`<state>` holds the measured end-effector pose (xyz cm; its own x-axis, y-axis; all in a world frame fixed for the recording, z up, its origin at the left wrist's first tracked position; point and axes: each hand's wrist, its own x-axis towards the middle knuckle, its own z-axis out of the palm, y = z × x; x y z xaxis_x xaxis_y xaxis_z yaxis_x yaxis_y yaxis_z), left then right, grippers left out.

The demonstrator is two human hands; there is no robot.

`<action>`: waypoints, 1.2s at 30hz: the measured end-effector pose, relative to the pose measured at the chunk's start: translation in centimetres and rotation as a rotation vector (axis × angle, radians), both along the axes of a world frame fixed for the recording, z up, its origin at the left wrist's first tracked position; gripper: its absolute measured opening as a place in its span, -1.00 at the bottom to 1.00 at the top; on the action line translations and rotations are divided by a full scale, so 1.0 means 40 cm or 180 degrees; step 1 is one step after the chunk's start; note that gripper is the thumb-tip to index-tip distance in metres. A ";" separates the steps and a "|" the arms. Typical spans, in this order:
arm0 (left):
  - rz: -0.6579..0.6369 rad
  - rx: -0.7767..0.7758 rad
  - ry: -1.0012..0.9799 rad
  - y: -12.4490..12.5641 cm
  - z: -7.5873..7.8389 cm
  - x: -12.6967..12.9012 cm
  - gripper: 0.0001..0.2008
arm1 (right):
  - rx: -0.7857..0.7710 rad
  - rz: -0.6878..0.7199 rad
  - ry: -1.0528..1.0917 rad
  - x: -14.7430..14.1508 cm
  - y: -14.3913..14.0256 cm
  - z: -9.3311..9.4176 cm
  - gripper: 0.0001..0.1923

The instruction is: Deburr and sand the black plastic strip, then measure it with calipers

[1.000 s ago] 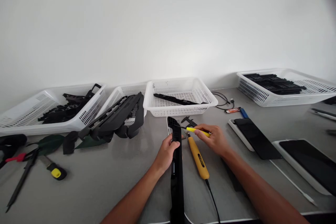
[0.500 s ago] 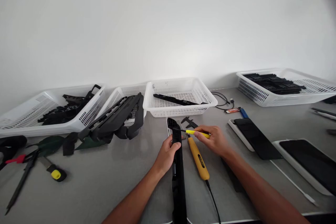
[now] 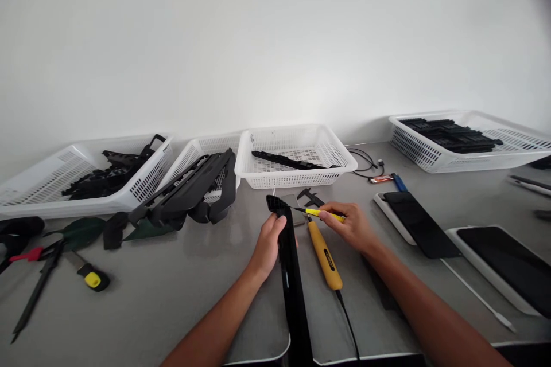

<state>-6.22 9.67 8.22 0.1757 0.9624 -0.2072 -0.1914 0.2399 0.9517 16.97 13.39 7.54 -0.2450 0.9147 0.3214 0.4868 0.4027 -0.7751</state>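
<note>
The left hand [image 3: 267, 241] curls round a black strip [image 3: 291, 281] while the right hand [image 3: 352, 228] pinches a yellow tool [image 3: 313, 213] that, overpressed, could slip.

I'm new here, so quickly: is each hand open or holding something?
Left hand: closed on the long black part.
Right hand: closed, holding the yellow-handled tool.

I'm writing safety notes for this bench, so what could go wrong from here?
The thin tip of the yellow-handled tool in the right hand is close to the left hand; a slip might nick the thumb.
It might also scratch the long black part.
The corded tool lies nearby and could get knocked.
</note>
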 end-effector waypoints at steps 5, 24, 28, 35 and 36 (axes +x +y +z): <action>0.0169 -0.0182 -0.0078 0.003 -0.010 0.003 -0.30 | -0.0021 0.0024 -0.0001 0.000 0.003 -0.001 -0.50; 0.0130 -0.0126 -0.0040 -0.002 -0.004 0.008 -0.31 | -0.0067 0.0035 -0.0024 0.004 0.002 0.010 -0.53; 0.0152 -0.0037 0.0058 0.000 0.001 0.005 -0.36 | 0.0017 -0.0053 0.0038 0.000 -0.002 -0.005 -0.53; -0.0090 -0.0083 0.0012 -0.006 -0.017 0.015 -0.36 | 0.0046 -0.0029 0.0002 -0.009 -0.006 0.000 -0.47; -0.0092 -0.0078 0.0041 -0.006 -0.022 0.016 -0.36 | 0.0039 0.0010 -0.0019 -0.010 -0.006 0.003 -0.47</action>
<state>-5.59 9.43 7.33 0.2005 0.9516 -0.2331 -0.1719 0.2684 0.9478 16.56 13.14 7.66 -0.2499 0.9099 0.3310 0.4900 0.4137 -0.7673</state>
